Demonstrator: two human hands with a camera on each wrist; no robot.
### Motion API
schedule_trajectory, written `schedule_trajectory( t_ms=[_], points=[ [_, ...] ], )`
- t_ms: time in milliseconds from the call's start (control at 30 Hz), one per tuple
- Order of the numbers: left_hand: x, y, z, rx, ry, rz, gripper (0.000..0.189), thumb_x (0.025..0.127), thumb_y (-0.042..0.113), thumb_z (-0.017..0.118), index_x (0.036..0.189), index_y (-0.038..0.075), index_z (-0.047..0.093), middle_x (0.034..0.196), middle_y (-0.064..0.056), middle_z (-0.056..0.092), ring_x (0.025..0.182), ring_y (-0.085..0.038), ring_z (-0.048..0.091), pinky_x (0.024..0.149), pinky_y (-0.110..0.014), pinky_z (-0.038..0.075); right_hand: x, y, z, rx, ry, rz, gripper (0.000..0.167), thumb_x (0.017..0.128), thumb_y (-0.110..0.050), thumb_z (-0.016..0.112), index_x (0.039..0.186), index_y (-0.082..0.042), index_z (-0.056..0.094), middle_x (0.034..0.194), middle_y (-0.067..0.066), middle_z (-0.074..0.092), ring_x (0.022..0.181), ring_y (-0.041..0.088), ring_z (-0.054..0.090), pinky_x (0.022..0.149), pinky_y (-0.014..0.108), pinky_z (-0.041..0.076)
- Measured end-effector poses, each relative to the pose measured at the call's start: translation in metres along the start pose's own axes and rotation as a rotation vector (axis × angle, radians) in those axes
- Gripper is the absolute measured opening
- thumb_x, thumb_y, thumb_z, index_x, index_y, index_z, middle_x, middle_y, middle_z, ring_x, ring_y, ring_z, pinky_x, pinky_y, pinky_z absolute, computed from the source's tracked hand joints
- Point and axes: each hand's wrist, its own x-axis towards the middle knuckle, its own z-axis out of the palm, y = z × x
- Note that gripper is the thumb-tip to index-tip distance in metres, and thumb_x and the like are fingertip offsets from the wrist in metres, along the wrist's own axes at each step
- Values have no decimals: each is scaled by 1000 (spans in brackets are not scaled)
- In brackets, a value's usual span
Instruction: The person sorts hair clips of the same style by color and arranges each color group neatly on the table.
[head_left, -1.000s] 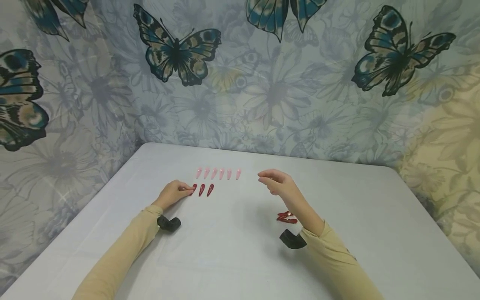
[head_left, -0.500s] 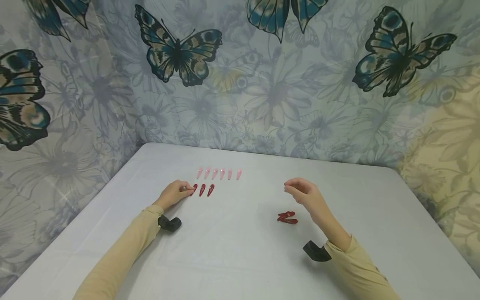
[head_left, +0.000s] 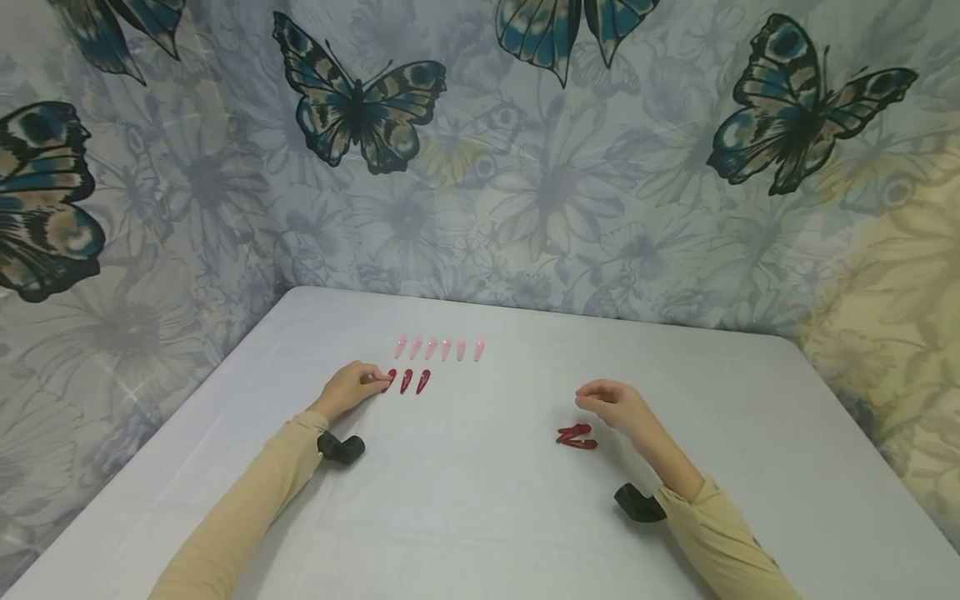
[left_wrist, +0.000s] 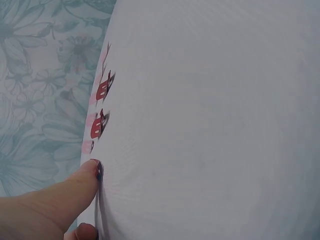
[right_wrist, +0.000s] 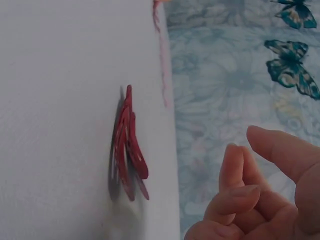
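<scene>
My left hand (head_left: 351, 388) holds the leftmost of 3 red snap hair clips, its thumb (left_wrist: 75, 192) right on the clip (left_wrist: 99, 171) in the left wrist view. Beside that one, the middle red clip (head_left: 407, 382) and the right red clip (head_left: 423, 382) lie slanted on the table. Over toward the right, several more red hair clips (head_left: 577, 436) lie in a loose pile. My right hand (head_left: 617, 408) hovers just behind and right of this pile, fingers loosely bent, thumb and index apart with nothing between them in the right wrist view.
Behind the red row, several pink hair clips (head_left: 446, 350) form a straight line. A white cloth covers the table (head_left: 450, 500). The butterfly-patterned wall (head_left: 540, 208) rises at its back edge. Each wrist carries a dark camera mount (head_left: 341, 448).
My right hand has moved right, away from the middle of the table, then lowered close to the pile of red clips. The left hand has stayed at the leftmost red clip.
</scene>
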Motion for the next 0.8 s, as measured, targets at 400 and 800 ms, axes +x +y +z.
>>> schedule_trajectory(
  t_ms=[400,800],
  points=[
    [2,-5,3,3,5,-12,14,91,18,68,90,4,71,78,-10,56,72,-19,47,66,-29,36,8,21,6,-169,-7,-29,19,85,-14,70,94,2,64,80,5,64,71,14,49,62,27,41],
    [1,-2,3,9,10,-4,14,91,18,68,91,4,71,77,-9,56,73,-18,46,66,-29,36,4,23,10,-258,9,-27,17,81,-13,75,88,-1,65,77,5,63,68,15,49,60,28,41]
  ],
)
